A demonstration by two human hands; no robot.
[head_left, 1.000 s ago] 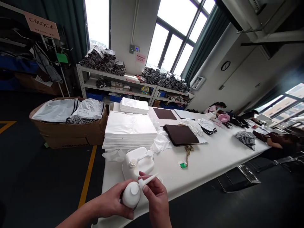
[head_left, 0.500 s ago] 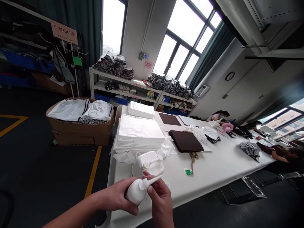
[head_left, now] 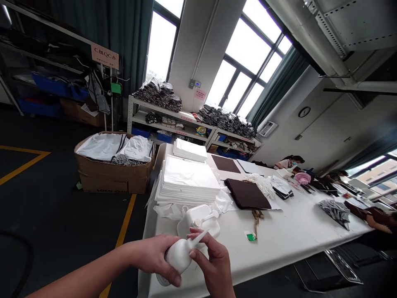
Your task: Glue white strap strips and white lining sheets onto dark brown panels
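Observation:
My left hand (head_left: pixel 153 257) is wrapped round a small white plastic bottle (head_left: pixel 177 257), held over the near edge of the long white table (head_left: pixel 279 240). My right hand (head_left: pixel 215 267) pinches the bottle's thin pointed nozzle cap (head_left: pixel 197 239), which sits on the bottle's neck. Just behind the hands a white plastic jug (head_left: pixel 198 218) with a handle lies on the table. Beyond it stands a tall stack of folded white sheets (head_left: pixel 188 184).
A dark brown flat piece (head_left: pixel 247 193) and a small green tag (head_left: pixel 250 237) lie further along the table. A cardboard box of white garments (head_left: pixel 113 165) stands on the dark floor at left. Shelves with dark bundles (head_left: pixel 186 116) line the window. Other people sit at the table's far right.
The nozzle cap, held apart from the open bottle a second ago, now sits on its neck. The bottle has tilted, and the view has swung to the left.

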